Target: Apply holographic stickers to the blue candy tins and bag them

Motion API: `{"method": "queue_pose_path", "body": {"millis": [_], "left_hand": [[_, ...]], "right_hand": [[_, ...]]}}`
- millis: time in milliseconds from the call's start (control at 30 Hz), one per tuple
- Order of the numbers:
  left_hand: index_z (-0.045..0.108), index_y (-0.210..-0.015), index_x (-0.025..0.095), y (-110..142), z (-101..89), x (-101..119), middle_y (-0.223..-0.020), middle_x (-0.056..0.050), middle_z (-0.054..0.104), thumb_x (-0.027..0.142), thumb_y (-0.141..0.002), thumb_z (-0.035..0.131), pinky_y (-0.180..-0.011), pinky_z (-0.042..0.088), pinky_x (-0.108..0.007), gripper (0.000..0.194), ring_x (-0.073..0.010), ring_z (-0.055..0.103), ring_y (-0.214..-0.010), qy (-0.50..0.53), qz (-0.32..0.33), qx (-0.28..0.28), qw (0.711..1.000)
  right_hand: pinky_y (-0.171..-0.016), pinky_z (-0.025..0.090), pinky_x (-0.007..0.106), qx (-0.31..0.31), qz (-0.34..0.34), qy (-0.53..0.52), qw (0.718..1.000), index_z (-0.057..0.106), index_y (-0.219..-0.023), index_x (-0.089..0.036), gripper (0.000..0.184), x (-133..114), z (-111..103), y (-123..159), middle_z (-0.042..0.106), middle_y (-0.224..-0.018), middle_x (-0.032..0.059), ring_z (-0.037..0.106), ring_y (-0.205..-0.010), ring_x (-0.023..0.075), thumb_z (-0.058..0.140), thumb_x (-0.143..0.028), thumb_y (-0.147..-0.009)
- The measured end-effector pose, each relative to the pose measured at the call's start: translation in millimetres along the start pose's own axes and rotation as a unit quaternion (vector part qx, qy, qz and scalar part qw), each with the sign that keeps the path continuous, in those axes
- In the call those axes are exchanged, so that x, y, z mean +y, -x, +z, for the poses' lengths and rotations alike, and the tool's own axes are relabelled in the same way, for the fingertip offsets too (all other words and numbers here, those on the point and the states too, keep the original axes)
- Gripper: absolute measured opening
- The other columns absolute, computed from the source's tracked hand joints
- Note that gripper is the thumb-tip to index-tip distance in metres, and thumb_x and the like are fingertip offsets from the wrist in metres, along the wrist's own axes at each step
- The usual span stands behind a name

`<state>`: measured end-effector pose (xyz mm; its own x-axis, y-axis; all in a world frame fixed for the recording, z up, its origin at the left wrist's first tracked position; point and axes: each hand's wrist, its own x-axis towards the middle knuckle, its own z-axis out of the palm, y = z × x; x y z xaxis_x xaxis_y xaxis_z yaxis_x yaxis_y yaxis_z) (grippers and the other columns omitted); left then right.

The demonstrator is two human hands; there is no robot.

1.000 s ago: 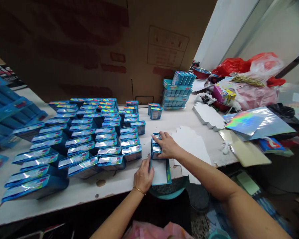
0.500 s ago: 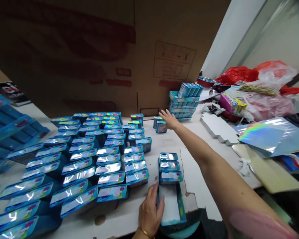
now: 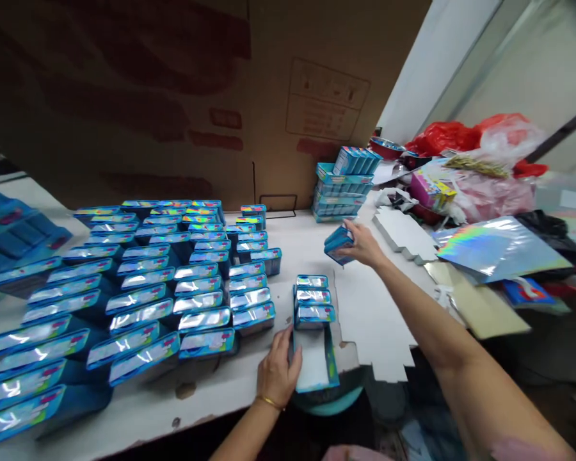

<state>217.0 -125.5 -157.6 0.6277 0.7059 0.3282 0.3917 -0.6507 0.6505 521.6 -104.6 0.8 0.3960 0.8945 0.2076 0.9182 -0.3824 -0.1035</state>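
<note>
My right hand (image 3: 365, 244) grips a pair of small blue boxes (image 3: 338, 244), tilted and raised above the table. On the table's front edge lies a shallow blue display tray (image 3: 331, 368) with a white inside. Three blue boxes (image 3: 315, 314) stand in its far half, and bare white floor shows in the near half. My left hand (image 3: 279, 368), a gold bangle at its wrist, holds the tray's left wall between thumb and fingers. To the left, rows of upright blue boxes (image 3: 204, 319) with shiny tops cover the table.
Filled blue trays (image 3: 343, 192) are stacked at the back before a large cardboard carton (image 3: 173, 96). More filled trays (image 3: 14, 224) stand far left. At right are flat white card blanks (image 3: 379, 307), holographic sheets (image 3: 504, 246), and red plastic bags (image 3: 461, 136).
My right hand left the tray, reached to two boxes standing at the back, and has lifted them toward me. My left hand has stayed on the tray. The view tilted and shifted back.
</note>
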Motion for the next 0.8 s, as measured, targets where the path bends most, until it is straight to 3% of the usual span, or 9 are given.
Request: {"method": "queue_pose_path", "body": {"millis": [133, 233, 367, 533, 667, 800], "left_hand": [[0.04, -0.123, 0.018, -1, -1.2, 6, -0.114, -0.009, 0.054, 0.03, -0.081, 0.041, -0.078, 0.049, -0.029, 0.044, -0.0188, 0.055, -0.101, 0.011, -0.022, -0.014, 1.0], [0.041, -0.123, 0.019, -1, -2.3, 9, -0.113, -0.008, 0.054, 0.031, -0.081, 0.041, -0.08, 0.047, -0.031, 0.043, -0.0195, 0.054, -0.101, 0.021, -0.031, -0.013, 0.999], [0.044, -0.12, 0.018, -1, -3.5, 8, -0.109, -0.009, 0.054, 0.033, -0.08, 0.043, -0.082, 0.045, -0.033, 0.042, -0.0191, 0.054, -0.097, 0.054, -0.028, -0.001, 0.998], [0.046, -0.117, 0.015, 12, -8.9, 8, -0.1, -0.008, 0.054, 0.036, -0.079, 0.045, -0.074, 0.047, -0.03, 0.043, -0.0141, 0.056, -0.077, 0.084, -0.027, 0.001, 0.996], [0.047, -0.116, 0.017, 27, -13.1, 10, -0.1, -0.007, 0.054, 0.037, -0.081, 0.042, -0.078, 0.045, -0.03, 0.041, -0.0138, 0.055, -0.08, 0.073, 0.013, -0.027, 0.997], [0.047, -0.117, 0.016, 31, -13.4, 10, -0.101, -0.007, 0.056, 0.037, -0.081, 0.041, -0.081, 0.044, -0.031, 0.042, -0.0159, 0.053, -0.087, 0.059, 0.035, -0.038, 0.997]], "right_hand": [[-0.083, 0.041, 0.038, -0.047, -0.075, 0.003, 0.996, 0.027, -0.133, -0.025, 0.083, 10, -54, 106, 0.046, -0.111, 0.0083, 0.043, -0.101, 0.026, 0.063, -0.051, -0.062], [-0.08, 0.043, 0.038, -0.089, -0.098, 0.025, 0.991, 0.026, -0.133, -0.028, 0.082, -4, -56, 156, 0.046, -0.114, 0.0082, 0.042, -0.101, 0.0263, 0.062, -0.051, -0.063], [-0.078, 0.044, 0.039, -0.135, -0.074, 0.053, 0.987, 0.025, -0.134, -0.024, 0.087, -12, -25, 176, 0.045, -0.116, 0.011, 0.042, -0.101, 0.0283, 0.065, -0.046, -0.061], [-0.088, 0.037, 0.042, -0.128, -0.103, 0.004, 0.986, 0.019, -0.136, -0.019, 0.091, 12, 5, 184, 0.037, -0.125, 0.0127, 0.036, -0.109, 0.0282, 0.065, -0.043, -0.062], [-0.088, 0.038, 0.042, -0.06, -0.088, -0.028, 0.994, 0.028, -0.133, -0.017, 0.081, 10, -1, 202, 0.044, -0.114, 0.0118, 0.04, -0.102, 0.0263, 0.064, -0.041, -0.064], [-0.09, 0.038, 0.041, 0.01, -0.127, -0.081, 0.989, 0.027, -0.134, -0.021, 0.079, -28, -20, 221, 0.044, -0.115, 0.0104, 0.04, -0.105, 0.026, 0.059, -0.05, -0.068]]}}
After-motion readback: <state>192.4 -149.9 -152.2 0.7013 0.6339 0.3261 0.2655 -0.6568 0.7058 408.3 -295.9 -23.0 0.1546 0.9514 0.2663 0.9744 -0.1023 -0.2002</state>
